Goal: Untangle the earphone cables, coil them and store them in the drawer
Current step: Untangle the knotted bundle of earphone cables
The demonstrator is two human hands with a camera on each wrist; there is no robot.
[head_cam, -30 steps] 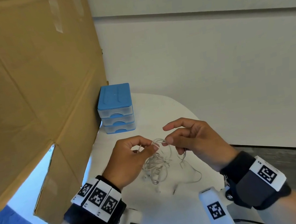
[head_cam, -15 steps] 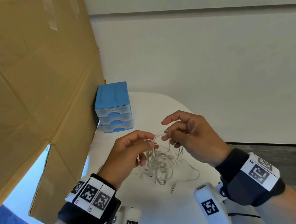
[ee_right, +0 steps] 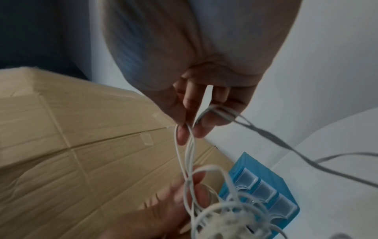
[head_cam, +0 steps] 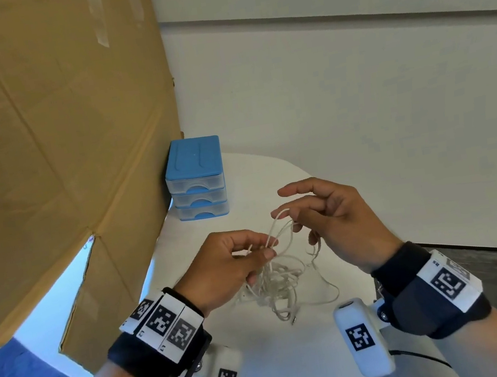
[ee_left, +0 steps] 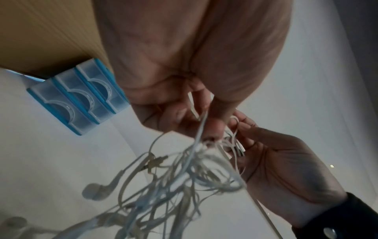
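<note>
Stage: untangling, early by my judgement.
Earphone cables (head_cam: 281, 277): knotted clump, centre of frame, over the desk (head_cam: 286, 363).
Left hand (head_cam: 220, 270): pinching strands.
Right hand (head_cam: 336, 223): pinching a loop, other fingers spread.
Drawer unit (head_cam: 196, 180): shut, centre-left.
Left: coiling, storing.

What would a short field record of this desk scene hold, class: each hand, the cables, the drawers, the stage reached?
left hand: pinches strands of the tangled white earphone cables
right hand: pinches a loop pulled up from the tangle
cables: knotted; lower part lies on the white table
blue and clear plastic three-drawer unit: all drawers shut, beside the brown cardboard box
stage: untangling; nothing coiled yet
</note>
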